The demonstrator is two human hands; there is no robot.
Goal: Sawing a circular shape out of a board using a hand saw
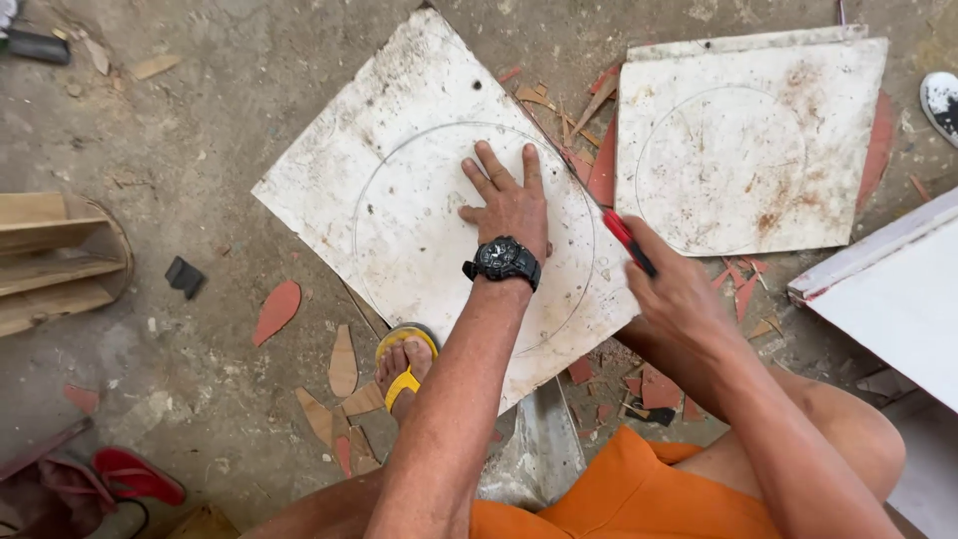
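Left hand (511,205): flat, fingers spread, pressing white tile (419,215) on the floor.
Right hand (679,294): closed around red-handled tool (627,243), at tile's right edge.
Beside: second tile (748,150), circle-marked.

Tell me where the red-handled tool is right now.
The red-handled tool is in the right hand, right of centre in the head view, its tip at the right edge of the white tile that the left hand presses flat.

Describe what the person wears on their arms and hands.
Both arms are bare, with no sleeves and no gloves. The left hand has a chunky black wristwatch on its wrist. The right hand wears nothing on hand or wrist.
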